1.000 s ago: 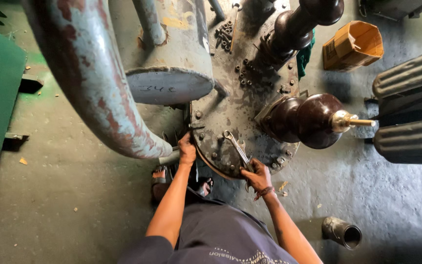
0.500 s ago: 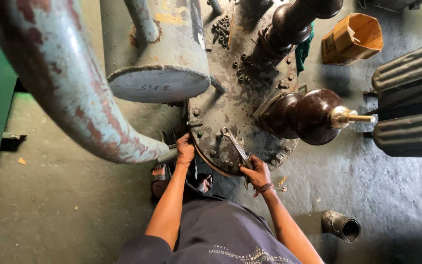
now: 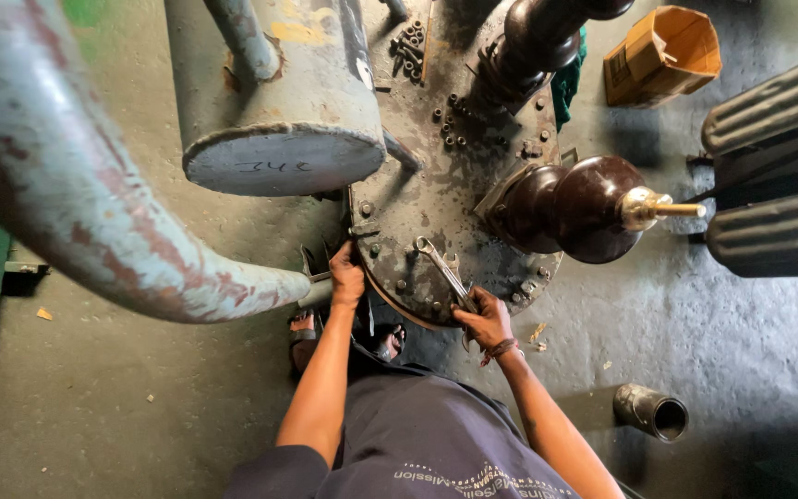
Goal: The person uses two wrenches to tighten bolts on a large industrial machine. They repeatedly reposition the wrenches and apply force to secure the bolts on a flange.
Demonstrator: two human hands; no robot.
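A: What's nearest?

B: A dark grey shirt, two bare forearms, and a foot in a sandal (image 3: 302,325) on the rough grey concrete floor (image 3: 122,407). A short metal pipe stub (image 3: 650,412) lies on that floor to the right.

A: And the hands?

B: The right hand (image 3: 486,319) is closed round the lower end of a steel spanner (image 3: 445,272); a cord band sits on that wrist. The spanner slants up and left across the lid, its open head resting by the bolts. The left hand (image 3: 345,280) is curled over the lid's left rim; whether it holds anything there, I cannot tell.

A: The lid?

B: A flat, oily, dark steel plate (image 3: 436,185) with a rounded near edge, ringed with bolts. Two glossy brown ribbed insulators rise from it; the near one (image 3: 570,208) ends in a brass stud.

A: Farther out?

B: A thick curved pipe (image 3: 94,222) with flaking blue-grey paint and rust crosses the left. Behind it sits one blue-grey drum (image 3: 274,102), flat end towards us. Loose bolts (image 3: 408,51) are heaped at the plate's far end. One open cardboard box (image 3: 662,55) stands far right, above two ribbed dark fins (image 3: 773,176).
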